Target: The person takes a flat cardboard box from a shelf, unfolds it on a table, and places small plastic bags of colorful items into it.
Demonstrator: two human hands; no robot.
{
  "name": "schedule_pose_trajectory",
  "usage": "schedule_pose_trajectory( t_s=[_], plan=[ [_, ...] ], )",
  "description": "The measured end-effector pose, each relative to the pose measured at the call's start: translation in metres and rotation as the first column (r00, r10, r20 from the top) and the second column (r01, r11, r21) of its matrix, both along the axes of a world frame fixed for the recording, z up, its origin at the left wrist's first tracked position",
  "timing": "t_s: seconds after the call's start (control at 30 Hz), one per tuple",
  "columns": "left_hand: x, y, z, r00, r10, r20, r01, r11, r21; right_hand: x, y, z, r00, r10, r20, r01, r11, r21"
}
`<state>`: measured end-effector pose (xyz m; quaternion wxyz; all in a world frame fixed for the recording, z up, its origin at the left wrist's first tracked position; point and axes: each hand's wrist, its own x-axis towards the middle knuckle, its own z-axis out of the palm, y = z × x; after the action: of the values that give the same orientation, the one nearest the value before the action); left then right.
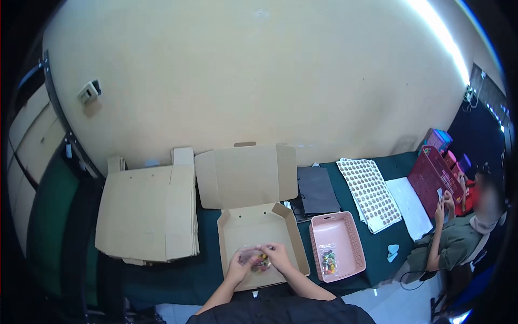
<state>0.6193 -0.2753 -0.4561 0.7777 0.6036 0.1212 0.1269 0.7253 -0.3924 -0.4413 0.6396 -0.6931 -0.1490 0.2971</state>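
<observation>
My left hand (pixel 240 266) and my right hand (pixel 277 257) are both closed on a small clear plastic bag (pixel 261 265) of colourful pieces, too small to name. They hold it over the front part of an open cardboard box (pixel 249 224), whose lid (pixel 245 175) leans up toward the wall. My left hand grips the bag's left side, and the right fingers pinch near its top edge. To the right, a similar bag (pixel 328 261) of colourful pieces lies inside a pink plastic basket (pixel 353 237).
Flattened cardboard boxes (pixel 145 213) are stacked at the left. Black folders (pixel 319 189) and sticker sheets (pixel 369 191) lie behind the basket. A maroon basket (pixel 429 181) stands near a co-worker (pixel 458 243) at right. A light-blue cloth (pixel 393 252) lies near the table edge.
</observation>
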Motion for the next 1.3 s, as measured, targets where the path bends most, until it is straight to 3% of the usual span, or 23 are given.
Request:
schedule_pose_trajectory(
  t_s=[0.07, 0.1, 0.17, 0.23, 0.33, 0.37, 0.4, 0.47, 0.53, 0.6, 0.67, 0.73, 0.83, 0.87, 0.9, 0.93, 0.97, 1.07, 1.1, 1.2, 1.3],
  plan=[
    [0.0, 0.018, -0.004, 0.97, 0.162, -0.179, -0.148, 0.985, 0.091, -0.006, 0.003, -0.006, 0.997, 0.017, 0.069, -0.022, 0.998, 0.062],
    [0.0, 0.02, 0.0, 0.975, 0.174, -0.137, -0.157, 0.979, 0.128, -0.009, 0.003, -0.001, 0.992, 0.01, 0.124, -0.017, 0.998, 0.053],
    [-0.007, 0.023, 0.008, 0.985, 0.114, -0.131, -0.096, 0.986, 0.133, -0.012, 0.001, 0.013, 0.972, 0.02, 0.233, -0.003, 0.997, -0.073],
    [-0.009, 0.026, 0.011, 0.995, 0.029, -0.099, -0.016, 0.991, 0.13, -0.011, -0.001, 0.004, 0.967, 0.005, 0.256, 0.01, 0.998, -0.057],
    [-0.009, 0.024, 0.001, 0.995, 0.04, -0.093, -0.031, 0.996, 0.089, -0.014, -0.003, 0.005, 0.935, 0.014, 0.353, 0.014, 0.997, -0.075],
    [-0.008, 0.021, -0.002, 0.99, 0.124, -0.064, -0.108, 0.973, 0.204, -0.019, -0.004, 0.008, 0.947, -0.015, 0.32, 0.04, 0.997, -0.073],
    [-0.006, 0.02, -0.005, 0.991, 0.125, -0.056, -0.111, 0.973, 0.204, -0.021, -0.003, 0.013, 0.958, -0.041, 0.284, 0.064, 0.995, -0.071],
    [-0.007, 0.018, -0.011, 0.862, 0.504, 0.059, -0.504, 0.837, 0.211, -0.019, -0.003, 0.015, 0.959, -0.006, 0.285, 0.037, 0.994, -0.105],
    [-0.011, 0.018, -0.003, 0.9, 0.435, -0.015, -0.417, 0.871, 0.259, -0.018, 0.001, 0.014, 0.848, -0.076, 0.525, 0.107, 0.994, -0.029],
    [-0.007, 0.002, 0.008, 0.992, 0.127, 0.029, -0.13, 0.963, 0.237, -0.023, 0.009, 0.014, 0.88, 0.024, 0.475, 0.011, 0.997, -0.07],
    [-0.003, -0.005, 0.002, 0.991, 0.106, 0.086, -0.123, 0.969, 0.214, -0.031, 0.019, 0.009, 0.855, -0.007, 0.518, -0.049, 0.994, 0.094],
    [0.004, -0.004, -0.009, 0.988, 0.137, 0.07, -0.14, 0.989, 0.042, -0.025, 0.019, -0.004, 0.874, 0.058, 0.483, -0.108, 0.991, 0.077],
    [0.005, 0.006, -0.006, 0.991, 0.118, 0.068, -0.114, 0.992, -0.053, -0.019, 0.027, -0.007, 0.973, 0.043, 0.228, -0.099, 0.966, 0.24],
    [0.004, 0.007, -0.007, 0.995, 0.096, 0.029, -0.093, 0.991, -0.093, -0.017, 0.03, -0.008, 0.969, 0.057, 0.239, -0.115, 0.965, 0.235],
    [0.005, 0.005, -0.01, 0.99, 0.139, 0.039, -0.133, 0.984, -0.119, -0.016, 0.032, -0.008, 0.956, -0.047, 0.291, 0.013, 0.993, 0.12],
    [0.006, 0.005, -0.012, 0.987, 0.152, 0.042, -0.146, 0.982, -0.121, -0.016, 0.034, -0.01, 0.925, -0.146, 0.352, 0.151, 0.988, 0.014],
    [0.006, 0.007, -0.014, 0.989, 0.15, 0.005, -0.148, 0.98, -0.131, -0.007, 0.034, -0.026, 0.924, -0.121, 0.362, 0.146, 0.988, -0.043],
    [0.007, 0.013, -0.006, 0.978, 0.191, -0.082, -0.201, 0.971, -0.128, 0.014, 0.027, -0.059, 0.943, 0.024, 0.331, -0.021, 1.0, -0.012],
    [0.006, 0.015, -0.008, 0.972, 0.22, -0.08, -0.227, 0.97, -0.093, 0.011, 0.028, -0.04, 0.991, 0.032, 0.13, -0.05, 0.989, 0.139],
    [0.005, 0.02, 0.001, 0.947, 0.294, -0.133, -0.296, 0.955, 0.007, 0.014, 0.025, -0.024, 0.993, 0.105, -0.047, -0.102, 0.993, 0.055],
    [0.003, 0.027, -0.001, 0.94, 0.309, -0.142, -0.317, 0.948, -0.04, 0.014, 0.024, -0.032, 0.98, 0.141, -0.143, -0.132, 0.989, 0.07]
  ],
)
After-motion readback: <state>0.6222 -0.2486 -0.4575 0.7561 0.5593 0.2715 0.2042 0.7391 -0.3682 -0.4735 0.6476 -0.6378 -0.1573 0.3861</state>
